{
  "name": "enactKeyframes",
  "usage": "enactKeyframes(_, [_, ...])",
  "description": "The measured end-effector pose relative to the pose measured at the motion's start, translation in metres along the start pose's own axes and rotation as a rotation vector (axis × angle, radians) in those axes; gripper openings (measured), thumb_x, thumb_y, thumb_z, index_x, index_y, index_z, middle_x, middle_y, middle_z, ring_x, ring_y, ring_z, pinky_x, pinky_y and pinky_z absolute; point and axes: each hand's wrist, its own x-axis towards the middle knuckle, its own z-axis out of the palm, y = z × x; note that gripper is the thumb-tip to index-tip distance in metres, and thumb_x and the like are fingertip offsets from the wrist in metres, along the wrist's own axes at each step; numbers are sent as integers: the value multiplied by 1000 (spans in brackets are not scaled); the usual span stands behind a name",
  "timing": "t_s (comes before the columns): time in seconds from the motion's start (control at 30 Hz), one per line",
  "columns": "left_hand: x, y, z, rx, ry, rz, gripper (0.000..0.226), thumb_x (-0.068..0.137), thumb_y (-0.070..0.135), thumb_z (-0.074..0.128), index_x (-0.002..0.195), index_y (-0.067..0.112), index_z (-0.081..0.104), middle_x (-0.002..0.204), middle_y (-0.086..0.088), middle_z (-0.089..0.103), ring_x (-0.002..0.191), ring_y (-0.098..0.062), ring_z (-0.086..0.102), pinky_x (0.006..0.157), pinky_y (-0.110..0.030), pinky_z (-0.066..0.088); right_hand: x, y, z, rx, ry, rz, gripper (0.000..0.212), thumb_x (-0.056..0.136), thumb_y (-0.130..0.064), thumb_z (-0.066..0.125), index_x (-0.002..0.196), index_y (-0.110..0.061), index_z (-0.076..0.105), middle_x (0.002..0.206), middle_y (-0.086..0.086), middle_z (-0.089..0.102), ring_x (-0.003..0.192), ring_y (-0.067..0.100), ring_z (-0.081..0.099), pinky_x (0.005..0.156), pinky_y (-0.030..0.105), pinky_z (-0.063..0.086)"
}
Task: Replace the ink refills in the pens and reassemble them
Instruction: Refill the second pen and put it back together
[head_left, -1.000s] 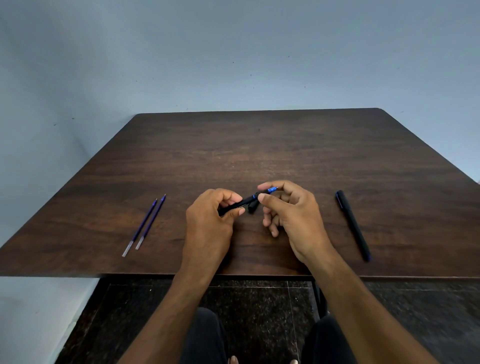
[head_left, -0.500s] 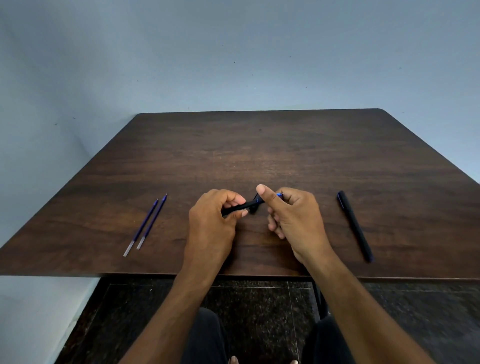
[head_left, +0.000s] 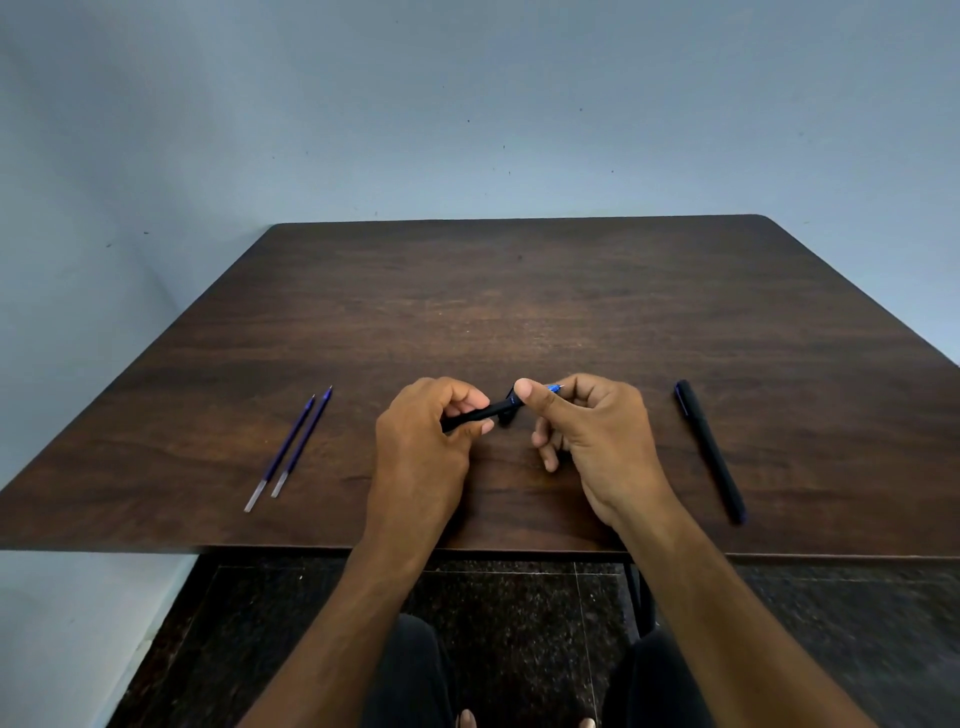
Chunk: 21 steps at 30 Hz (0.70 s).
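My left hand (head_left: 423, 441) grips the black barrel of a pen (head_left: 480, 414) just above the dark wooden table (head_left: 519, 312). My right hand (head_left: 597, 431) pinches the pen's front end between thumb and fingers; a blue refill tip (head_left: 557, 387) pokes out past the thumb. A small black piece (head_left: 506, 417) shows below the barrel between the hands; what it is cannot be told. Two loose blue refills (head_left: 291, 448) lie side by side at the left. A second, whole black pen (head_left: 709, 449) lies at the right.
A pale blue wall stands behind and to the left of the table. The table's front edge (head_left: 208, 548) runs just under my wrists, with dark tiled floor and my knees below.
My right thumb has slid up over the pen's front end, covering more of the blue refill tip. The left hand has stayed nearly still.
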Motion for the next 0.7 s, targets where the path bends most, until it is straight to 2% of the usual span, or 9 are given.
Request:
enactKeyframes(0.1, [0,1,0,1,-3,3,29,73,7,85,89,26,70,84,16,64,88,3,59,76,-3,41,-1,-2,-1,-14,-1,6,31,80,-39,85,70,-15,68,57,14,66,38,23,47,42,26,43])
enactKeyframes(0.17, [0,0,0,-8,8,4,28,74,8,85,91,25,71,85,16,65,87,5,59,76,-3,40,-1,-3,0,30,-4,11,28,77,-38,86,77,-13,72,59,13,67,42,23,50,44,27,44])
enactKeyframes(0.3, [1,0,0,-32,25,9,38,76,7,83,107,26,73,90,15,65,89,5,59,78,-3,41,-1,-6,0,170,-38,7,30,77,-18,84,102,-3,77,81,11,72,60,20,58,44,30,46])
enactKeyframes(0.4, [1,0,0,3,-11,55,36,79,8,81,108,28,75,94,17,63,93,8,58,78,-1,40,-2,-6,-2,170,-53,8,19,86,-8,76,104,-1,78,93,18,71,66,21,58,49,30,47])
enactKeyframes(0.57, [1,-1,2,9,-25,68,35,79,8,81,106,31,77,92,16,63,90,4,59,78,-5,43,-2,-6,-2,160,-58,30,18,94,-7,69,110,-4,77,92,17,69,68,20,56,51,28,47])
enactKeyframes(0.7, [2,-1,3,27,-50,95,29,80,10,81,104,25,79,95,11,72,89,-1,64,82,-15,49,0,-3,-2,152,-32,24,12,92,-9,72,99,-3,80,80,17,64,63,22,52,49,27,46])
